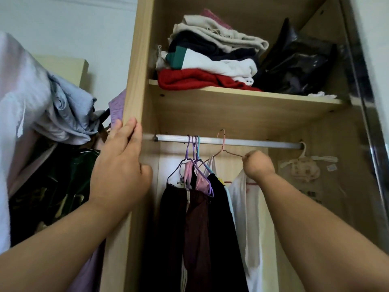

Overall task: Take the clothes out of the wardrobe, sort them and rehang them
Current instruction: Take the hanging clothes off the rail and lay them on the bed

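Left fingers (pixel 126 133) lie flat on grainy wardrobe panel (pixel 136 60); right fingers (pixel 251 158) pinch thin pink wire hanger (pixel 223 144).

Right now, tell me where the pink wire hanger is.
In the head view, the pink wire hanger is at the rail, right of the purple hangers, its arm pinched by the right hand.

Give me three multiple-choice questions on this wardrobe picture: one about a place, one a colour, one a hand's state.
1. The left hand rests on: A the rail; B the wardrobe side panel; C the black bag.
2. The bottom garment in the shelf stack is: A red; B yellow; C blue.
3. The right hand is: A open, empty; B gripping the pink hanger; C holding the rail.
Answers: B, fingers lie along the panel edge; A, red knit under white; B, fingers curl round its wire.
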A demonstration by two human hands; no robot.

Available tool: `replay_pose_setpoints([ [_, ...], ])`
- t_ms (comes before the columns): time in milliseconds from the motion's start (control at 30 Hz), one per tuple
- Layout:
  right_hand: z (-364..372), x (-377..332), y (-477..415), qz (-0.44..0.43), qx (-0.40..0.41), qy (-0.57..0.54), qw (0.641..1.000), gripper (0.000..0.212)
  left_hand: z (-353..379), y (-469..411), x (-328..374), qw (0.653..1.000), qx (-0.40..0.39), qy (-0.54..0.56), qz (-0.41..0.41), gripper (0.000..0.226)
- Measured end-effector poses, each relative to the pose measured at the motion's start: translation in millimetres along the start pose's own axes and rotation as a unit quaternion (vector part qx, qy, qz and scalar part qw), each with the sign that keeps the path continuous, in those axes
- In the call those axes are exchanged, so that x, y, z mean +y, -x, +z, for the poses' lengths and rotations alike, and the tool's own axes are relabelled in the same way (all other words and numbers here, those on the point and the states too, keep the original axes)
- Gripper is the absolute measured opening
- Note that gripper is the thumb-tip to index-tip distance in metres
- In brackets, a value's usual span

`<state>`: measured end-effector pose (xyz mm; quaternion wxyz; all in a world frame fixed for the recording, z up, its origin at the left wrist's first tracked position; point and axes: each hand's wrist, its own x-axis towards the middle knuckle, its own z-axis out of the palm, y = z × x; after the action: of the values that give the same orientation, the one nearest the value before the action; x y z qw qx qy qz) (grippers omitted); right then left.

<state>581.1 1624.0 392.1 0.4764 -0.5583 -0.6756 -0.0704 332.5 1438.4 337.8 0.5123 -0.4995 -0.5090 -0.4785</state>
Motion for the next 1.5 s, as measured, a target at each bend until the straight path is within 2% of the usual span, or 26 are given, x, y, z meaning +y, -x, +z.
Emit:
replay_pose_setpoints([
  [267, -3.8, -28.1, -15.8, 0.009, 0.017, 0.073, 0.997, 0.024, 0.5, -0.4, -4.0, 0.999, 0.013, 0.028, 0.023, 0.076],
  [500, -24.1, 15.6, 19.9, -0.008, 0.096, 0.042, 0.994, 0.029, -5.1, 6.6, 12.4, 0.998, -0.045, -0.017, 0.044, 0.077],
  [667, -65.4, 71.4, 67.2, -0.031, 0.123, 0.019, 0.992, 0.027, 11.0, 26.3, 70.4, 0.986, -0.106, 0.096, 0.085, 0.072],
  [767, -95.1, 104.0, 103.9, -0.023, 0.12, 0.021, 0.992, 0.028, 29.6, 39.1, 109.8, 0.964, -0.186, 0.182, 0.062, 0.07],
  [900, -133.9, 131.1, 172.4, 0.013, 0.107, 0.011, 0.994, 0.024, 58.8, 61.5, 158.7, 0.913, -0.298, 0.274, 0.053, 0.073],
  [967, -147.2, 135.8, 212.4, 0.027, 0.091, 0.005, 0.995, 0.022, 68.5, 74.6, 176.2, 0.892, -0.315, 0.319, 0.062, 0.072],
  [1067, -158.2, 132.4, 275.8, 0.053, 0.07, 0.014, 0.996, 0.025, 83.4, 99.6, 193.5, 0.876, -0.302, 0.371, 0.064, 0.063],
  [1200, -160.8, 119.8, 356.5, 0.123, 0.066, 0.045, 0.989, 0.03, 102.7, 148.8, 201.0, 0.837, -0.335, 0.425, 0.078, 0.042],
  [1267, -161.1, 112.1, 397.1, 0.182, 0.081, 0.064, 0.978, 0.027, 103.1, 178.3, 203.9, 0.799, -0.364, 0.469, 0.093, 0.024],
  [1300, -160.1, 105.9, 418.3, 0.213, 0.09, 0.078, 0.97, 0.025, 99.2, 193.2, 205.3, 0.756, -0.397, 0.51, 0.105, 0.016],
  [1333, -158.9, 98.4, 439.7, 0.236, 0.097, 0.094, 0.962, 0.025, 93.6, 207.7, 207.0, 0.698, -0.433, 0.557, 0.119, 0.013],
  [1400, -153.2, 82.8, 481.7, 0.28, 0.118, 0.116, 0.946, 0.029, 78.7, 234.5, 207.6, 0.597, -0.472, 0.631, 0.151, 0.021],
  [1500, -134.7, 48.1, 552.4, 0.358, 0.156, 0.135, 0.91, 0.031, 54.6, 278.3, 200.6, 0.5, -0.481, 0.693, 0.196, 0.023],
])
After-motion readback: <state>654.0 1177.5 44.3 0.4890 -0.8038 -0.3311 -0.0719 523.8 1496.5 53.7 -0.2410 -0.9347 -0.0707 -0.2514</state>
